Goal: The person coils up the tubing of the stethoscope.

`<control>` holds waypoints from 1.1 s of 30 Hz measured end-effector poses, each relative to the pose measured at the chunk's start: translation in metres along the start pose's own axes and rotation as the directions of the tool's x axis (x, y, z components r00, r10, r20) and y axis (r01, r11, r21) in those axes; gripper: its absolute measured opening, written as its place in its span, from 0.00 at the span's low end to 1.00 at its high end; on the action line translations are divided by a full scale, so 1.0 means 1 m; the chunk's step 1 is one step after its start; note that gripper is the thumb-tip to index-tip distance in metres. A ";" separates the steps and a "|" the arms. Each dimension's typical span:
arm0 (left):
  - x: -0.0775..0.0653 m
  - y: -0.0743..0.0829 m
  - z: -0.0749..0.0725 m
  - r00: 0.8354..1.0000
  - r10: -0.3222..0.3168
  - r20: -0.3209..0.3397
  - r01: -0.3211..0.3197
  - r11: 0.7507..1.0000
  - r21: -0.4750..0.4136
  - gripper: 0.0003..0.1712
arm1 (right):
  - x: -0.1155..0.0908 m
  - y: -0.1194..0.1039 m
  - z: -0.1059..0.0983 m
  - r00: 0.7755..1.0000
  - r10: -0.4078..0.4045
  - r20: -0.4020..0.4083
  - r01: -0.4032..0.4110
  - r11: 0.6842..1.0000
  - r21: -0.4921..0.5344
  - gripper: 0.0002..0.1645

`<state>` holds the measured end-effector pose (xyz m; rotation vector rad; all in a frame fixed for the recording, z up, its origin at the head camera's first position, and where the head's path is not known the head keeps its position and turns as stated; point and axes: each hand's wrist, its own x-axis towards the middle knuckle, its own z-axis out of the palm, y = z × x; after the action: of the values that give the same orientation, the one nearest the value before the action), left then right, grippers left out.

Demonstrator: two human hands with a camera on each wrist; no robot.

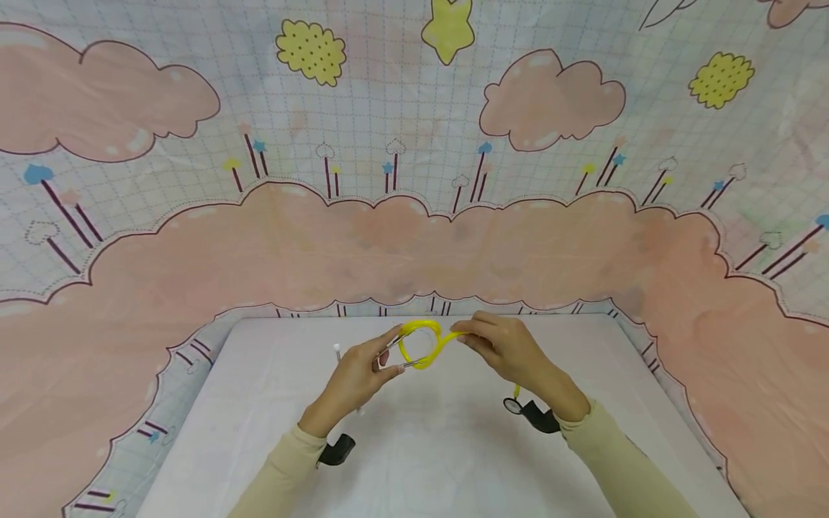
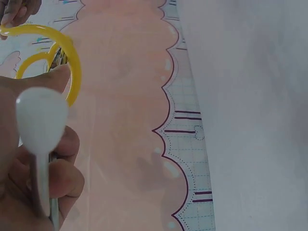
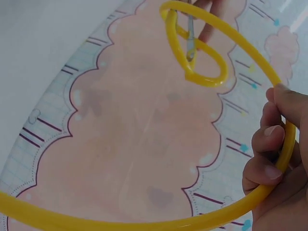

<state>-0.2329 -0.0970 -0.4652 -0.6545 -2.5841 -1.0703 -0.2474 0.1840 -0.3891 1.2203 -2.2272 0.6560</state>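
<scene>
A stethoscope with yellow tubing (image 1: pixel 421 364) is held up between both hands over the white table. My left hand (image 1: pixel 355 370) grips its metal ear tubes (image 1: pixel 391 347), whose white ear tips stick out behind the hand; one ear tip (image 2: pixel 42 118) looms large in the left wrist view. Beyond the left fingers the yellow tubing is looped around the metal ear tubes. My right hand (image 1: pixel 508 349) pinches the tubing to the right of that loop. From there the tube (image 3: pixel 144 225) curves down past the right palm, and the round chest piece (image 1: pixel 512 406) hangs below the right wrist.
The white tabletop (image 1: pixel 427 460) lies beneath both hands. Behind and around it hangs a patterned cloth (image 1: pixel 453 252) with pink clouds and a grid. A black piece (image 1: pixel 338 451) sits at the left wrist and another (image 1: pixel 540 417) at the right wrist.
</scene>
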 end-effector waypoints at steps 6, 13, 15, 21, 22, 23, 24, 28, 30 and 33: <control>0.001 0.005 0.002 0.997 0.027 0.068 -0.027 1.000 -0.013 0.42 | 0.005 0.002 -0.003 0.999 0.040 -0.005 -0.040 0.999 0.017 0.13; 0.001 0.015 0.000 0.990 0.067 0.124 -0.064 0.998 -0.027 0.40 | 0.014 0.005 -0.003 0.999 0.031 -0.040 -0.029 0.998 0.062 0.14; 0.001 0.019 0.000 0.987 0.073 0.140 -0.071 0.997 -0.021 0.41 | 0.017 0.006 -0.002 0.998 0.029 -0.048 -0.026 0.997 0.076 0.14; -0.001 0.027 -0.002 0.977 0.105 0.184 -0.103 0.994 -0.021 0.40 | 0.023 0.011 0.000 0.998 0.050 -0.033 -0.047 0.993 0.108 0.14; -0.001 0.028 -0.002 0.975 0.112 0.190 -0.109 0.994 -0.026 0.40 | 0.024 0.012 0.001 0.998 0.056 -0.026 -0.053 0.992 0.117 0.14; -0.002 0.029 -0.003 0.973 0.118 0.196 -0.115 0.993 -0.030 0.40 | 0.024 0.013 0.001 0.998 0.062 -0.021 -0.059 0.990 0.128 0.13; -0.002 0.030 -0.003 0.971 0.127 0.202 -0.123 0.992 -0.032 0.40 | 0.025 0.015 0.002 0.998 0.066 -0.015 -0.064 0.988 0.141 0.13; -0.002 0.031 -0.004 0.963 0.158 0.220 -0.151 0.987 -0.048 0.39 | 0.026 0.019 0.006 0.996 0.094 -0.004 -0.091 0.976 0.200 0.13; -0.002 0.031 -0.005 0.961 0.166 0.220 -0.159 0.986 -0.052 0.39 | 0.025 0.022 0.010 0.994 0.113 0.000 -0.110 0.967 0.232 0.13; -0.001 0.033 -0.005 0.959 0.191 0.209 -0.181 0.981 -0.066 0.38 | 0.023 0.026 0.016 0.988 0.152 0.028 -0.153 0.949 0.274 0.12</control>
<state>-0.2146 -0.0804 -0.4421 -1.0563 -2.6137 -1.0528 -0.2839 0.1722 -0.3907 1.1850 -2.3085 1.0550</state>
